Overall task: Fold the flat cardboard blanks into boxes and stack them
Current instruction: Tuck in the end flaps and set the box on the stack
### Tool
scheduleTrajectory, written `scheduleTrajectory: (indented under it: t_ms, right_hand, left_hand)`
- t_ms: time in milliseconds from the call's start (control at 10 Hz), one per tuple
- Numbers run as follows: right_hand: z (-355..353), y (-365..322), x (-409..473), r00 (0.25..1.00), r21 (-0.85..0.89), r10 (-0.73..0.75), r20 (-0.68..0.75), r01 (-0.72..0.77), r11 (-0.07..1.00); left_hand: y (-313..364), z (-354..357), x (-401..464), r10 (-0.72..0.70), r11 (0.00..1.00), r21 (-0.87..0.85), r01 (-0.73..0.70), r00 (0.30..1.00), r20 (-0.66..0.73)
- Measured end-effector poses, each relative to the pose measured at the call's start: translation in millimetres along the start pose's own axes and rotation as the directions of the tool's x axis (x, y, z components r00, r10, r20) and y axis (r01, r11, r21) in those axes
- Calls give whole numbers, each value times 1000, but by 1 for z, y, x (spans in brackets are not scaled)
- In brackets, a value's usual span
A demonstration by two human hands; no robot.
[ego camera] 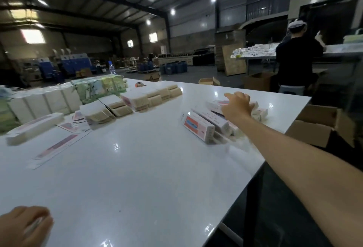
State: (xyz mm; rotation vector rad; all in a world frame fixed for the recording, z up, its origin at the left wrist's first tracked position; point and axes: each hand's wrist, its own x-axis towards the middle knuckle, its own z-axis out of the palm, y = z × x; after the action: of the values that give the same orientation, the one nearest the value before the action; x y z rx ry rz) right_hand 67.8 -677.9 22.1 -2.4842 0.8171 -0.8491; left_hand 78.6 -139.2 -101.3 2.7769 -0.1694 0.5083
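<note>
Several folded white-and-pink boxes (198, 127) lie piled at the right side of the white table (147, 178). My right hand (237, 105) reaches out over the top of that pile with its fingers curved down onto a box and the thumb spread; the grip itself is hidden. At the bottom left corner, my left hand (25, 225) curls round a pale, blurred flat blank (36, 224). Stacks of flat blanks (137, 101) sit in rows at the middle back. One long pink-printed blank (59, 146) lies alone on the table.
A thick bundle of blanks (33, 127) and green patterned cartons (98, 87) stand at the left. An open brown carton (314, 127) sits beyond the table's right edge. A person in black (296, 58) works at another bench behind.
</note>
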Motion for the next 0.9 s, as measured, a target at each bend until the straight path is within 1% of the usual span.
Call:
scheduleTrajectory:
  t_ms: [100, 200, 300, 400, 500, 600, 700, 800, 900]
  right_hand:
    - [-16, -75, -24, 967, 225, -252, -32, 252, 941]
    - [-11, -155, -80, 828, 319, -560, 8, 529, 787]
    - [20, -211, -153, 643, 412, -761, 83, 673, 614]
    - [59, -239, -215, 504, 443, -837, 214, 713, 543]
    - [92, -241, -244, 474, 409, -814, 336, 705, 579]
    - [112, -234, -254, 449, 346, -806, 385, 740, 577]
    - [121, -231, -253, 440, 342, -819, 368, 755, 559]
    - [123, -226, -251, 429, 357, -830, 358, 758, 545]
    - [124, -223, -248, 425, 402, -833, 354, 735, 546]
  left_hand:
    - [39, -39, -13, 53, 998, 39, -51, 998, -41]
    - [46, -49, -21, 27, 988, -148, -32, 999, -35]
    - [52, -55, -29, 63, 994, -84, -64, 998, -22]
    - [48, -53, -30, 36, 995, -94, -40, 998, -47]
    - [46, -54, -33, 23, 996, -84, -28, 998, -65]
    - [41, -53, -32, 21, 998, -57, -24, 998, -56]
    - [40, -49, -31, 10, 999, -31, -11, 999, -36]
    - [39, -59, -25, -76, 965, -249, 78, 997, 15]
    - [-2, -97, -2, -236, 937, -275, 217, 971, -37]
